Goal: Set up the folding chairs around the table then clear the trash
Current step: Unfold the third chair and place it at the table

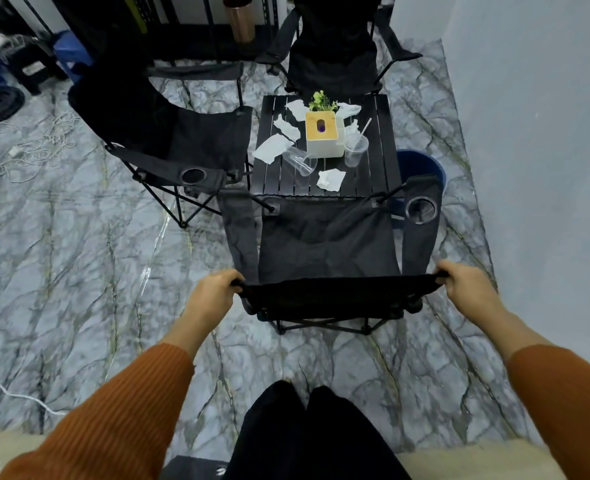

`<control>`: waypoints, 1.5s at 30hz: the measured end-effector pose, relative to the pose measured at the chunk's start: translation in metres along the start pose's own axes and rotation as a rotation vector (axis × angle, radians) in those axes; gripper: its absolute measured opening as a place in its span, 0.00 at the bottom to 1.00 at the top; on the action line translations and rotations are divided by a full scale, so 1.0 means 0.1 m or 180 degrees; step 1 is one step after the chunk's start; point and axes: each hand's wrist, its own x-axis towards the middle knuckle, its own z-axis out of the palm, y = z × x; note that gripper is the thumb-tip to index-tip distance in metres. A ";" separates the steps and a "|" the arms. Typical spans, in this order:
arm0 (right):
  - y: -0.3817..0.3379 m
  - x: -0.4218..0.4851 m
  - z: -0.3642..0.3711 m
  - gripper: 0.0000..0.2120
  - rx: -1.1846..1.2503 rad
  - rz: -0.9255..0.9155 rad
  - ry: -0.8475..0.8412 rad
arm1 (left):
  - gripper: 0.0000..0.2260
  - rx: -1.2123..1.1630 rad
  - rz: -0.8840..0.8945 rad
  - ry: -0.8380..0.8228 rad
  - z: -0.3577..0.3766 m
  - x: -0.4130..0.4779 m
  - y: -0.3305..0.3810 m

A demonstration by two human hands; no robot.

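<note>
- Squarely ahead of the person stood the near folding chair (328, 244), unfolded, its seat facing the table (385, 157) and its front edge just beside the table's near rim.
- The left hand (215, 292) had its fingers curled round the left top corner of the backrest, and the right hand (465, 284) gripped the right corner likewise. Neither was nearer, one hand at each end.
- The backrest's top edge ran left to right, so any push toward the table would likely go straight away from the body, across that edge.
- On the right, room was tight. The wall (529, 133) stood close, and a blue bin (421, 164) sat between wall and table, just past the chair's cup-holder armrest.
- On the left, a second chair (182, 143) had its armrest near this chair's left arm, with open floor behind. A third chair (331, 53) stood at the table's far side.
- Crumpled tissues (331, 179) and an upright plastic cup (356, 150) lay on the table, so clearing looked not yet begun.
</note>
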 end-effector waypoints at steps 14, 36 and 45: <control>0.01 -0.26 -0.12 0.10 -0.0406 -0.0591 -0.1012 | 0.08 0.0905 0.0563 -0.0914 -0.16 -0.03 0.24; -0.32 1.95 0.92 0.20 0.0743 0.0169 -0.0908 | 0.19 0.0162 0.0007 -0.1408 0.83 2.31 0.72; 0.64 2.58 2.72 0.36 -0.0475 0.0877 -0.1298 | 0.36 0.1607 0.0169 -0.1608 2.87 3.06 -0.13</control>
